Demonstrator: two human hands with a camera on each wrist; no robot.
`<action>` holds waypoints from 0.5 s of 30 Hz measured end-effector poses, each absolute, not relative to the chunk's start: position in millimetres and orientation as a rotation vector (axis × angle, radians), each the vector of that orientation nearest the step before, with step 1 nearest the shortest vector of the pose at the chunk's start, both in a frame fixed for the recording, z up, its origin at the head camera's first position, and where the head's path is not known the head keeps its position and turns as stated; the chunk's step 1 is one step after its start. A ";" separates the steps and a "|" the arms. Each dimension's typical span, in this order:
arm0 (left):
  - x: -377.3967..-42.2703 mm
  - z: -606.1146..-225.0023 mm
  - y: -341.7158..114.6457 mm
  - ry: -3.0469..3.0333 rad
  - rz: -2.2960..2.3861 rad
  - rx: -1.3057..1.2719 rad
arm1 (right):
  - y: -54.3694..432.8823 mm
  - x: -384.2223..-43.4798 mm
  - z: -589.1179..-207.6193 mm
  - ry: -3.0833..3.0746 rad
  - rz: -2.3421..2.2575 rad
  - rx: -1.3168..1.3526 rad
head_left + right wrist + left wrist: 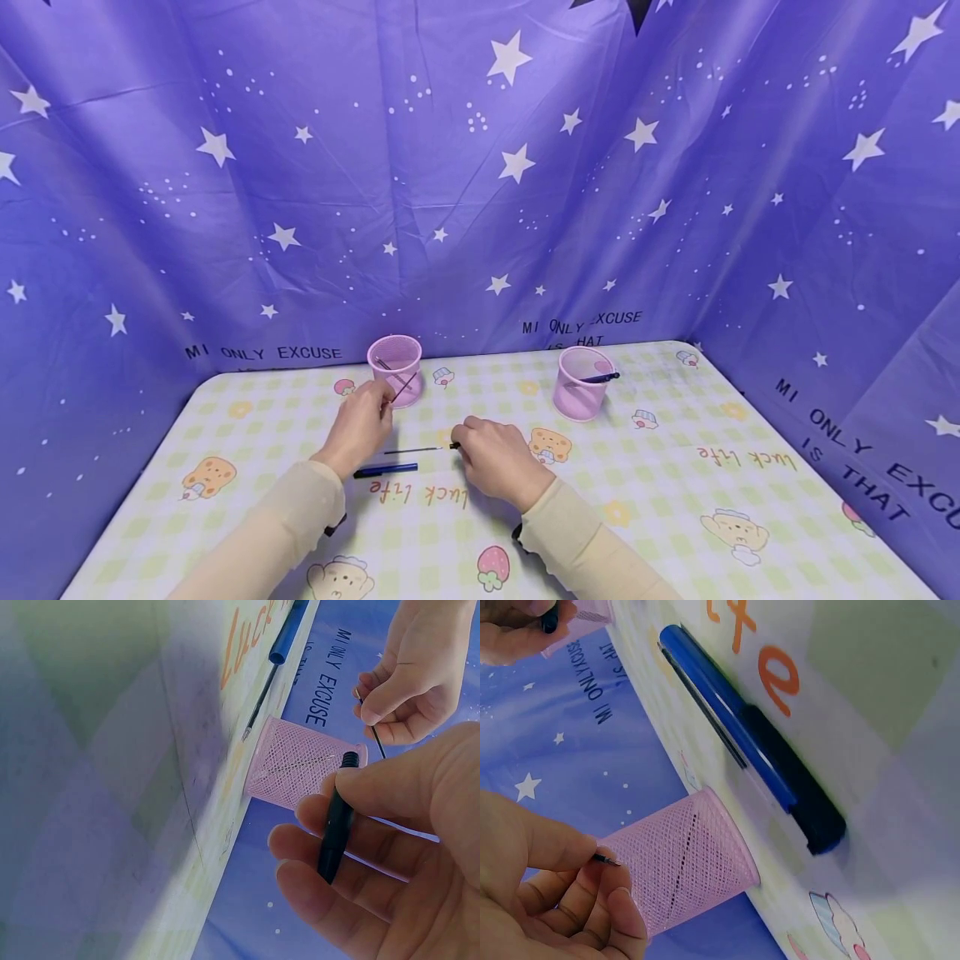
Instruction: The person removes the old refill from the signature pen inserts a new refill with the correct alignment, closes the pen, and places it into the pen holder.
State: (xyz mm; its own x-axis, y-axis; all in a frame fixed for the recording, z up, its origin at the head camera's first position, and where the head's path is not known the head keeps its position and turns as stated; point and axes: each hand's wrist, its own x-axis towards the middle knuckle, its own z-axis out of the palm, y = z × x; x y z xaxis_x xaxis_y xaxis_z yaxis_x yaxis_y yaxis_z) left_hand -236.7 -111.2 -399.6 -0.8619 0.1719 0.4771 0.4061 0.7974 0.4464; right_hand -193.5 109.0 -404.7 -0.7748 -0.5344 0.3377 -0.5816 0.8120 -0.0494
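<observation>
My left hand point(358, 427) pinches a thin dark pen refill point(379, 741) between thumb and forefinger, in front of the left pink mesh pen cup point(377, 367). Its metal point point(607, 860) sticks out past the fingertips in the left wrist view. Over the middle of the table, my right hand point(495, 454) holds a short black pen tip section point(337, 832) with a threaded end. Between the hands lies a blue pen barrel point(392, 469) with a black end. A second refill point(408, 451) rests on the tablecloth just beyond the barrel.
Several thin dark sticks point(384, 364) lean inside the left cup. At the back right stands another pink mesh cup point(577, 400) with dark pens point(600, 378) leaning over its rim. A checked cloth point(660, 475) covers the table, and a purple star curtain point(450, 183) hangs behind it.
</observation>
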 end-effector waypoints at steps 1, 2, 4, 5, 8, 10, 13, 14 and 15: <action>-235.8 -399.7 -110.4 -2.569 -0.781 -0.433 | 109.0 -193.4 -404.7 -2.688 0.218 0.850; -235.0 -400.0 -109.7 -2.571 -0.788 -0.432 | 109.1 -193.4 -404.8 -2.687 0.219 0.850; -233.6 -400.4 -108.6 -2.573 -0.809 -0.431 | 109.1 -193.4 -405.1 -2.684 0.220 0.849; -233.0 -400.8 -108.3 -2.574 -0.815 -0.430 | 109.2 -193.6 -405.3 -2.682 0.219 0.849; -232.1 -401.8 -107.6 -2.576 -0.830 -0.434 | 109.1 -193.5 -405.7 -2.678 0.218 0.849; -232.0 -402.3 -107.4 -2.571 -0.837 -0.440 | 109.2 -193.2 -405.7 -2.677 0.216 0.847; -231.1 -402.3 -107.1 -2.563 -0.854 -0.436 | 109.2 -193.1 -405.6 -2.675 0.210 0.846; -230.7 -402.5 -107.0 -2.562 -0.862 -0.431 | 109.2 -193.2 -405.5 -2.673 0.206 0.847; -230.4 -402.7 -106.8 -2.561 -0.870 -0.427 | 109.3 -193.1 -405.5 -2.673 0.203 0.847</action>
State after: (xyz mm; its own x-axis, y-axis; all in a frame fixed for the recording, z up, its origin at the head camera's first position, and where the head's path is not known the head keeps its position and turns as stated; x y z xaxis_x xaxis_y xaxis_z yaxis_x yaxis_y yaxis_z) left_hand -230.4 -106.8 -402.7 -0.8731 0.1552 0.4621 0.4046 0.7595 0.5094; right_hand -193.1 109.3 -405.5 -0.7694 -0.5338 0.3508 -0.5806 0.8134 -0.0356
